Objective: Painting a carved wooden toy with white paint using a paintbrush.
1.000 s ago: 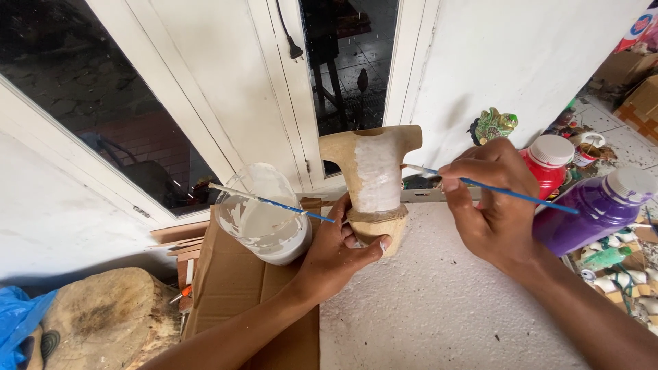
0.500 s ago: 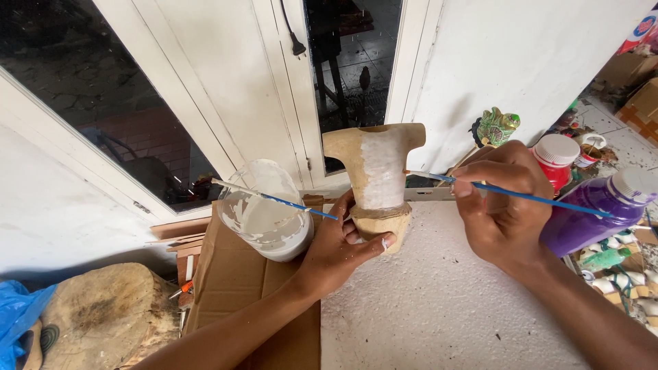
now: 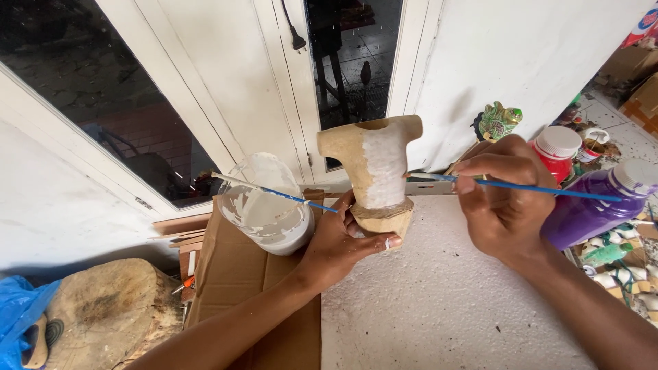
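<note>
Left hand (image 3: 343, 240) grips the tan shirt-shaped wooden carving (image 3: 373, 175) at its base; right hand (image 3: 504, 199), at 3 o'clock, pinches the thin blue paintbrush (image 3: 534, 188). Probably best with light, even strokes.

We count one tan, T-shaped clay figure (image 3: 373, 175), a band of white paint down its front. Thin blue-handled paintbrushes: two, one (image 3: 528, 186) in the right hand (image 3: 504, 202), one (image 3: 274, 192) resting across a container. Clear plastic containers of white paint (image 3: 266, 209): one. Paint bottles: two, namely one purple bottle with a white cap (image 3: 595, 205) and one red bottle with a white cap (image 3: 554, 152). Small green painted figurines (image 3: 499, 121): one. Flat brown cardboard sheets (image 3: 240, 281): one. Round wooden stumps (image 3: 110, 312): one. Blue plastic bags (image 3: 20, 312): one. Hands in view: two, the left hand (image 3: 339, 243) included.
</note>
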